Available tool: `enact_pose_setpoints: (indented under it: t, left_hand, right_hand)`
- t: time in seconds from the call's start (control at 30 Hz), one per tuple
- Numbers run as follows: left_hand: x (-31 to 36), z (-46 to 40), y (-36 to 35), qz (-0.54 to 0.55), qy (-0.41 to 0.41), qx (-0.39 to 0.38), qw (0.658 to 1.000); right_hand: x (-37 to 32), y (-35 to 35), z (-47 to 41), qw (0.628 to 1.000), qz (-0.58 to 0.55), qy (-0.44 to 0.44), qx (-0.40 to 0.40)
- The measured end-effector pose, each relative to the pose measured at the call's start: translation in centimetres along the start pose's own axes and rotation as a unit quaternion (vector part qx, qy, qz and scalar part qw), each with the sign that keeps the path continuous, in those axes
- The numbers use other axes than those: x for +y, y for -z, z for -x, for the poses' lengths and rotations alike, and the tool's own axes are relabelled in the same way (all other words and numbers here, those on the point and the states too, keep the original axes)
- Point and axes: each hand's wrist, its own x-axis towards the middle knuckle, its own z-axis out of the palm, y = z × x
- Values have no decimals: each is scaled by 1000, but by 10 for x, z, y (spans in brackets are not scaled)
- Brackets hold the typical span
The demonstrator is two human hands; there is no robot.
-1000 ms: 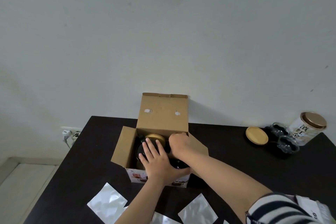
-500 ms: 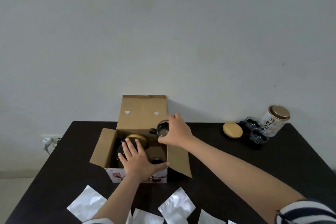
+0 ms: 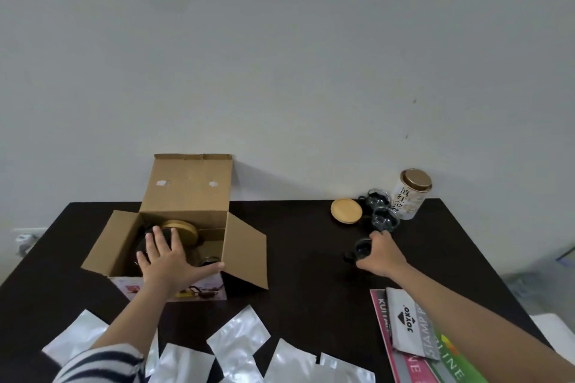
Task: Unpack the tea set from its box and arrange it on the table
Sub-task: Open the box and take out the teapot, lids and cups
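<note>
An open cardboard box (image 3: pixel 189 193) stands at the left of the black table (image 3: pixel 298 246). Inside it lies a dark teapot with a round wooden lid (image 3: pixel 185 227) and another small cup (image 3: pixel 209 260). My left hand (image 3: pixel 169 261) rests flat, fingers spread, on the teapot and the box's front edge. My right hand (image 3: pixel 381 255) grips a small glass cup (image 3: pixel 362 249) on the table, to the right of the box. Two more glass cups (image 3: pixel 385 220) stand just behind it, next to a wooden coaster (image 3: pixel 346 210).
A tea tin (image 3: pixel 410 193) with a gold lid stands at the back right. Several silver foil pouches (image 3: pixel 239 337) lie along the front edge. Coloured paper packets (image 3: pixel 410 326) lie at the front right. A wall socket (image 3: pixel 26 238) is left of the table.
My right hand has lifted a glass cup out of the box and carried it right, down onto the table near the other cups. My left hand stays on the box.
</note>
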Motion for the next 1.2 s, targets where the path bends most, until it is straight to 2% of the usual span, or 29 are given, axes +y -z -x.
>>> enact_pose_setpoints:
  t: [0.17,0.4,0.87,1.07,1.2]
  left_hand:
    - [0,0,-2,0,3,10,1000]
    - [-1,-1,-4,12,8,22,1000]
    - [-4,-7,-9,5,17,38,999]
    - [-3,-7,-8,4,15,39,999]
    - [-3,-6,-6,3,14,36,999]
  right_hand:
    - [60,8,-10,999,-18,-41,14]
    - [97,0,-22,993,-82,-83,34]
    - [92,9,-67,980,-198,-13,22]
    - [96,4,-72,982,-189,-15,16]
    - [92,-1,-69,992,-128,-12,17]
